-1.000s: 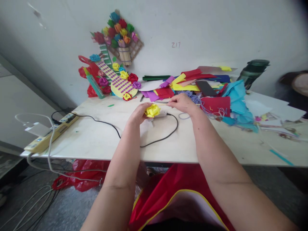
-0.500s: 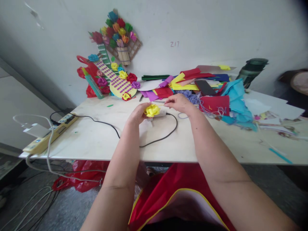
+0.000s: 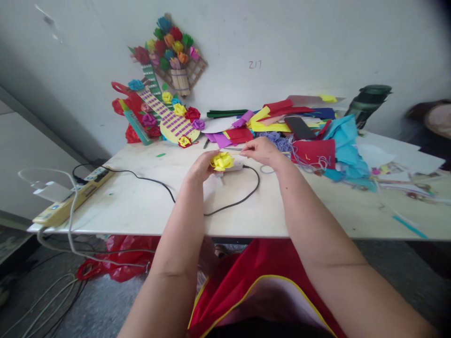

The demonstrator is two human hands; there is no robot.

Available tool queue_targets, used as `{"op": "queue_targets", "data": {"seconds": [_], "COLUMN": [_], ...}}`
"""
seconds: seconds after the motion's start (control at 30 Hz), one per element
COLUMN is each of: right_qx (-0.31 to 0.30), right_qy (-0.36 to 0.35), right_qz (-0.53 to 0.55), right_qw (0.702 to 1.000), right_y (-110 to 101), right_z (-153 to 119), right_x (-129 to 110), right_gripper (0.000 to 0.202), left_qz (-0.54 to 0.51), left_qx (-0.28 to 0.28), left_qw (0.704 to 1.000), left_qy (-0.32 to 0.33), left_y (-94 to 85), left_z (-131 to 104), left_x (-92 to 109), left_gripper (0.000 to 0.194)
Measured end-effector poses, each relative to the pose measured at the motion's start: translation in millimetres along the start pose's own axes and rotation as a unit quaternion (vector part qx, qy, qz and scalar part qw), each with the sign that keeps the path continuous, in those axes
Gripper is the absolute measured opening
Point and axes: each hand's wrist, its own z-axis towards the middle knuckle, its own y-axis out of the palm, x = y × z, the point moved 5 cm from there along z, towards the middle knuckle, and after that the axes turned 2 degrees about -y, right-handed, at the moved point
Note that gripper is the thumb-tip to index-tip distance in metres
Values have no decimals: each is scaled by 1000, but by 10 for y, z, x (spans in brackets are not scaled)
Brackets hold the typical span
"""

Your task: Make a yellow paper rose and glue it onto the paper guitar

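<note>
My left hand (image 3: 203,165) is closed around a yellow paper flower (image 3: 222,161), its petals facing up and outward. Just to the right, the fingers of my right hand (image 3: 259,150) are pinched together on a thin pale stick (image 3: 287,153), whose one end shows past the back of the hand. Whether the stick touches the flower I cannot tell. Under and behind the flower lies a white device, seemingly a glue gun (image 3: 237,166), with a black cord; the flower hides part of it.
A yellow power strip (image 3: 75,197) with a white charger sits at the left edge. Behind stand a guitar-shaped craft (image 3: 176,123) with paper flowers and a glue bottle (image 3: 138,126). Coloured paper, purple yarn (image 3: 276,139), a phone (image 3: 299,127) and a dark bottle (image 3: 368,105) line the back right.
Almost nothing differs. The view has shifted very slightly, and a bit of the stick now shows behind my right hand. Both hands keep their places.
</note>
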Motion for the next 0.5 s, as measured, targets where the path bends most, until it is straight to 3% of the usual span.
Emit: {"op": "queue_targets", "data": {"seconds": [0.5], "right_qx": [-6], "right_qy": [-10], "right_qz": [17], "right_qw": [1000], "right_y": [76], "right_z": [30], "right_x": [60], "right_gripper": [21], "left_qz": [-23], "left_qx": [-6], "left_qw": [1000], "left_qy": [-13], "left_y": [6], "left_z": [-1], "left_x": [-12], "left_gripper": [24]}}
